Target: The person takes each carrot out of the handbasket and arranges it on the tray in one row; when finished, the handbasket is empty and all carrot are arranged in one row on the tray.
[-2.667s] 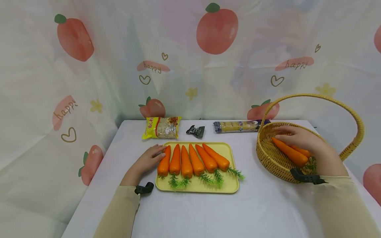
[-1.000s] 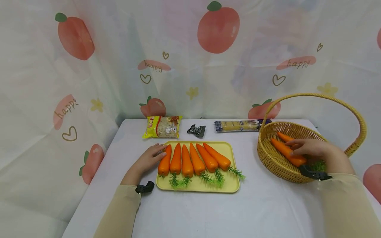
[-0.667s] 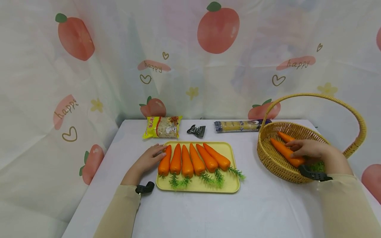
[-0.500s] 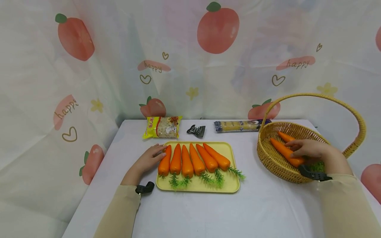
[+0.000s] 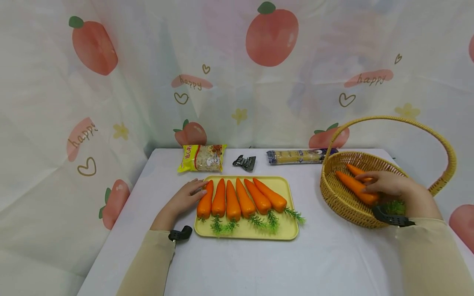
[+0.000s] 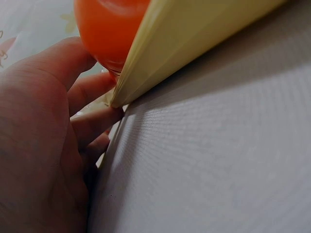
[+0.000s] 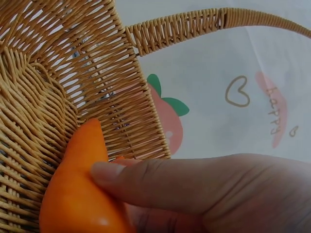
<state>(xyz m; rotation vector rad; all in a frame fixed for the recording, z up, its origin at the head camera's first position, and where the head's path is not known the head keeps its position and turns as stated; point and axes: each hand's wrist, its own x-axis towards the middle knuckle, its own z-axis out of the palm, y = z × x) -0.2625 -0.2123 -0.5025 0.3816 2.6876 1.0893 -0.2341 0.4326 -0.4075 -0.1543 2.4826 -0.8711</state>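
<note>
At the left edge of a pale yellow tray [image 5: 237, 234] is my left hand [image 5: 183, 199], its relaxed fingers along the rim. Its thumb touches the leftmost orange carrot [image 5: 205, 201]; the left wrist view shows this carrot [image 6: 112, 29] above the thumb. Inside a wicker basket [image 5: 335, 201] on the right, my right hand [image 5: 392, 185] grips the nearer carrot [image 5: 353, 185]. In the right wrist view its thumb [image 7: 146, 182] presses on the carrot's side, with the other fingers mostly hidden behind. A second carrot [image 5: 354, 169] lies beyond it, partly covered by the hand.
Several more carrots [image 5: 244, 199] with green tops lie side by side on the tray. Along the back stand a yellow food bag [image 5: 202, 158], a small black packet [image 5: 244, 163] and a long noodle packet [image 5: 296, 156]. The basket's tall handle [image 5: 392, 118] arches over it.
Since the earliest frame my right hand has shifted down and rightward within the basket, uncovering the farther carrot's tip. Over the last second it barely moves. My left hand stays put.
</note>
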